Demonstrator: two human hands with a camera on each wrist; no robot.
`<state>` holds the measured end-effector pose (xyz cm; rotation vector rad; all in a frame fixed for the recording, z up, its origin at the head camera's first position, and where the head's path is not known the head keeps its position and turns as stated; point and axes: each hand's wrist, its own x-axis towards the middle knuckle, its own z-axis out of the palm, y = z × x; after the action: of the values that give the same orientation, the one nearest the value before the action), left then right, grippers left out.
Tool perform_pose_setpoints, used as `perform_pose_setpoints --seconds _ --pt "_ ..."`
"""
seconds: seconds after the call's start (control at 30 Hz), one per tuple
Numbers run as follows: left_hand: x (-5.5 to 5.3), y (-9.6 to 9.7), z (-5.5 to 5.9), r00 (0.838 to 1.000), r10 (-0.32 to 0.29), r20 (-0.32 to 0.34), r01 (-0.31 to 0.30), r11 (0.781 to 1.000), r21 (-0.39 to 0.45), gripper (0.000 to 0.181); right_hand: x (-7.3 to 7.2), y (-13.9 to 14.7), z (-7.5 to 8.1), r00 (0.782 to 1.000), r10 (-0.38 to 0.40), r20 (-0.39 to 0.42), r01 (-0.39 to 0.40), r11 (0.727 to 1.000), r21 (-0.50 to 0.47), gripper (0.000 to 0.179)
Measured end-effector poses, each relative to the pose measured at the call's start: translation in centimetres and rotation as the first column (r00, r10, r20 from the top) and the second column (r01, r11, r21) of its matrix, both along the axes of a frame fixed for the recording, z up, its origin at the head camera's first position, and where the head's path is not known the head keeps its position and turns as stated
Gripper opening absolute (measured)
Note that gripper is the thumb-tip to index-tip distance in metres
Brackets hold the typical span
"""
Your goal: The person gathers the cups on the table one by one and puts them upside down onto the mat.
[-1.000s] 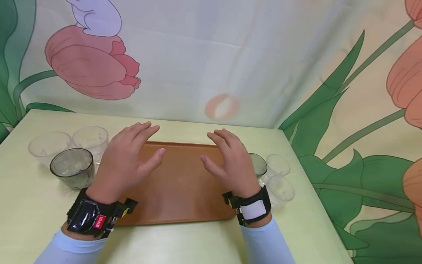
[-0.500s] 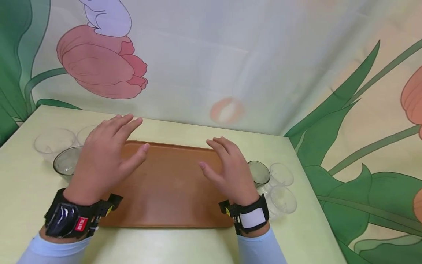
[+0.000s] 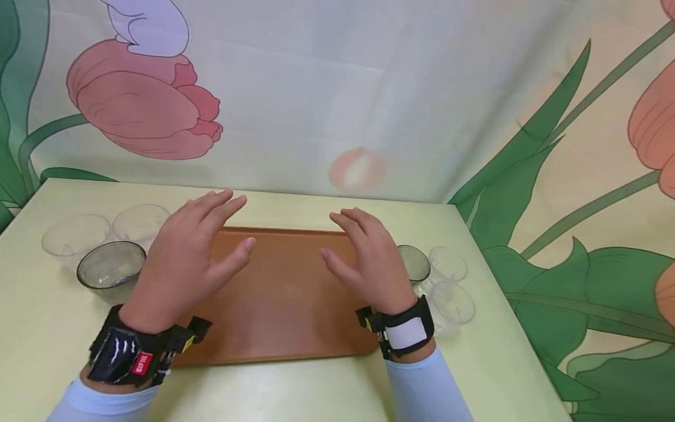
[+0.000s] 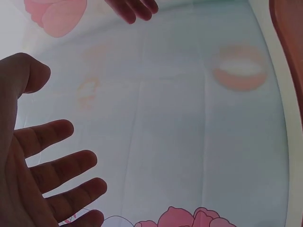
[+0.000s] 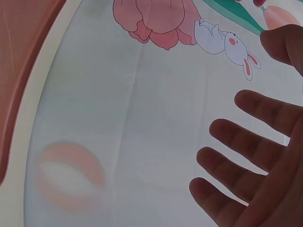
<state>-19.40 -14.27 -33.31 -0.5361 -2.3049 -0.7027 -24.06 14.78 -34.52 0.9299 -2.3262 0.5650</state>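
- Nearest, at 7 and 5 o'clock from the brown tray's middle, two pale blue sleeves, the left and the right, end at black wrist straps.
- The brown tray lies flat on the pale yellow table, central in the head view.
- The left hand, toward 10 o'clock, is released, fingers extended and spread, in front of the tray's left part.
- The right hand, toward 2 o'clock, is likewise released, thumb pointing inward.
- At 9 o'clock, beside the left hand, stands a smoky glass; two clear glasses are just beyond it.
- Around 3 o'clock, partly behind the right hand, is a second smoky glass, near two more clear glasses.
- Farthest, at 12 o'clock, hangs a flower-printed cloth.
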Motion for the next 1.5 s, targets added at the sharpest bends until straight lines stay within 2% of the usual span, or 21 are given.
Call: perform_pose_setpoints --seconds 0.43,0.8,1.0,1.5 --pt "-0.3 1.2 -0.5 0.998 -0.061 -0.021 0.061 0.998 -0.004 0.061 -0.3 0.3 0.1 0.997 -0.068 0.045 0.065 0.995 0.071 0.056" --pt "-0.5 1.4 -0.8 0.998 -0.063 -0.023 0.062 0.998 -0.023 0.059 0.0 1.2 0.0 0.995 -0.087 0.059 0.080 0.991 0.110 0.056" --pt "-0.5 1.7 -1.1 0.998 -0.064 0.001 0.064 0.998 -0.030 0.060 0.2 2.1 0.0 0.993 -0.099 0.066 0.091 0.989 0.117 0.056" --pt "-0.3 2.3 -1.2 0.997 -0.070 0.026 0.071 0.996 -0.048 0.061 0.5 5.9 -1.5 0.979 -0.183 0.086 0.170 0.975 0.146 0.056"
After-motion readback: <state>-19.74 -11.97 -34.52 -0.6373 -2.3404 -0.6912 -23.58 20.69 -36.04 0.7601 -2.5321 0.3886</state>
